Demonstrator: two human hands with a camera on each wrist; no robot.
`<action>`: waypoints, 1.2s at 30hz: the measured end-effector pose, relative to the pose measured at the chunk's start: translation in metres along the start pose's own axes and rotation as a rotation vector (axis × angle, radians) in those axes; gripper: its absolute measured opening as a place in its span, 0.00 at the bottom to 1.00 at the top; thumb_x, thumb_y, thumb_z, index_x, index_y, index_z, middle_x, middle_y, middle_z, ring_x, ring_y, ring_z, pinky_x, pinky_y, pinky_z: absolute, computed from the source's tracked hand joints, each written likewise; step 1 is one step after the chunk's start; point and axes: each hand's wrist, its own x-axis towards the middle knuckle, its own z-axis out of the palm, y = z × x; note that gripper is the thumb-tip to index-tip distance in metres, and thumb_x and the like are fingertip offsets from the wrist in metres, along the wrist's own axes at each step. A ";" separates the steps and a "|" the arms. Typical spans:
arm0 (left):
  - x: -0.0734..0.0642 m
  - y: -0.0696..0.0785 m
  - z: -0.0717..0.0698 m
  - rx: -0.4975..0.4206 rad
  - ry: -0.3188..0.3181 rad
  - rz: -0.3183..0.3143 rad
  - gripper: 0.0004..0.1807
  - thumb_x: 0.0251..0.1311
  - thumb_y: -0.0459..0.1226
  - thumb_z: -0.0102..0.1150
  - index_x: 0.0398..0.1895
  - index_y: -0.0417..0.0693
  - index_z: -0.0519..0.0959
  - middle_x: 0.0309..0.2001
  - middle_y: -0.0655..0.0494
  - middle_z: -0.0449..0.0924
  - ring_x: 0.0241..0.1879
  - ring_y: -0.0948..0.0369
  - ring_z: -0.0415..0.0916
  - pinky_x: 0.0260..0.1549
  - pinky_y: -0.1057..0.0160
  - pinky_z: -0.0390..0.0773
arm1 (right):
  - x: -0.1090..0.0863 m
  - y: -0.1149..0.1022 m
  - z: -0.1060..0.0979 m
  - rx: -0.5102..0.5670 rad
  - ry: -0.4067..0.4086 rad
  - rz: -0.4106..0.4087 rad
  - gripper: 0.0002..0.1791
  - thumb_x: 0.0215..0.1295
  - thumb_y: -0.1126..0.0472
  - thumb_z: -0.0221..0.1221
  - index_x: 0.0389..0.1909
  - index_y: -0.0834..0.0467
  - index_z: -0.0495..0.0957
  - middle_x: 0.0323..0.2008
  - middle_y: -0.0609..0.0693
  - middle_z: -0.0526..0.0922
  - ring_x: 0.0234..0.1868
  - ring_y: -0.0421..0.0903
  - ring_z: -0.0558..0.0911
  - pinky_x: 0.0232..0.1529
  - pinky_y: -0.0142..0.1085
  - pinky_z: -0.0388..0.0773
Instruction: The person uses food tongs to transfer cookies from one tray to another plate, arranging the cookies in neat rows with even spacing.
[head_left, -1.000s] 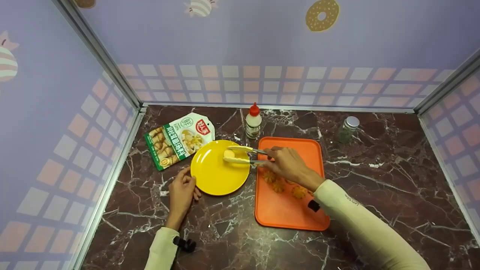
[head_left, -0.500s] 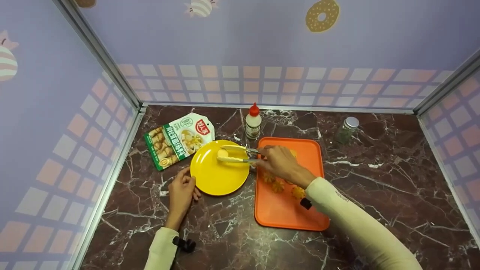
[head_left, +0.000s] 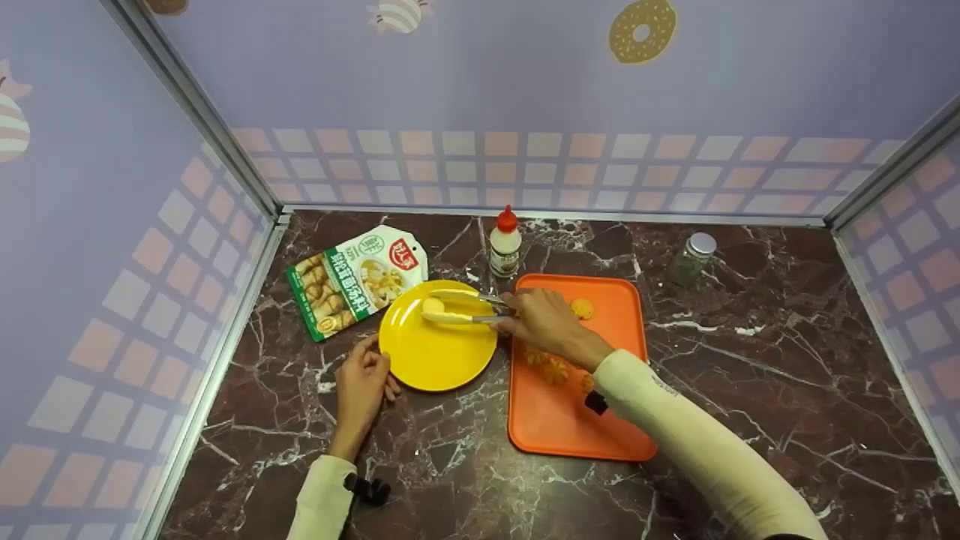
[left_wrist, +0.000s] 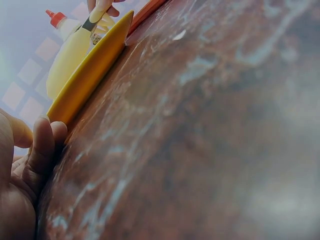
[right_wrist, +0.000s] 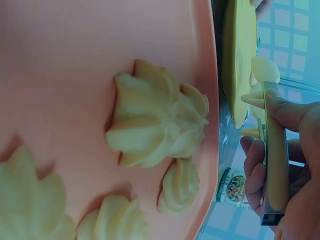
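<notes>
My right hand (head_left: pixel 541 319) grips a pair of tongs (right_wrist: pixel 276 155) with pale yellow tips, reaching left over the yellow plate (head_left: pixel 435 360). Between the tips sits a small round yellow piece (head_left: pixel 433 307), over the plate's upper part. At the plate's left rim my left hand (head_left: pixel 364 381) holds the edge with thumb and fingers; the left wrist view shows fingertips (left_wrist: pixel 44 135) right at the rim. Several piped, ridged cookies (right_wrist: pixel 145 117) lie on the orange tray (head_left: pixel 577 427), partly under my right forearm in the head view. A round yellow cookie (head_left: pixel 582 308) lies near the tray's top.
Left behind the plate lies a green and white food packet (head_left: pixel 360 281), close to its rim. A red-capped squeeze bottle (head_left: pixel 505 244) stands behind plate and tray. To the right stands a glass jar (head_left: pixel 691 260) with a silver lid. Printed panels (head_left: pixel 465 97) enclose the marbled table (head_left: pixel 750 390).
My right hand and the tongs have moved left across the plate, carrying the round yellow piece along. The left hand and the plate have stayed put.
</notes>
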 end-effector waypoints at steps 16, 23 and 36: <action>-0.005 0.018 -0.001 -0.043 -0.015 0.003 0.24 0.80 0.25 0.54 0.75 0.27 0.73 0.29 0.36 0.83 0.13 0.49 0.79 0.10 0.63 0.80 | 0.014 -0.009 0.013 -0.047 -0.031 -0.011 0.22 0.75 0.45 0.71 0.49 0.62 0.89 0.26 0.53 0.82 0.22 0.45 0.72 0.25 0.41 0.73; -0.002 0.000 -0.002 -0.041 -0.016 0.022 0.23 0.82 0.28 0.55 0.76 0.34 0.74 0.32 0.38 0.84 0.14 0.53 0.79 0.11 0.63 0.81 | 0.016 -0.013 0.018 -0.051 -0.033 -0.019 0.25 0.75 0.45 0.71 0.56 0.63 0.90 0.35 0.56 0.90 0.29 0.50 0.84 0.28 0.45 0.80; -0.002 -0.001 -0.003 -0.050 -0.022 0.013 0.24 0.81 0.30 0.56 0.76 0.35 0.74 0.33 0.39 0.85 0.14 0.54 0.80 0.11 0.62 0.81 | 0.013 -0.011 0.013 -0.001 0.002 0.004 0.21 0.73 0.47 0.74 0.52 0.61 0.90 0.28 0.52 0.85 0.22 0.44 0.75 0.25 0.40 0.75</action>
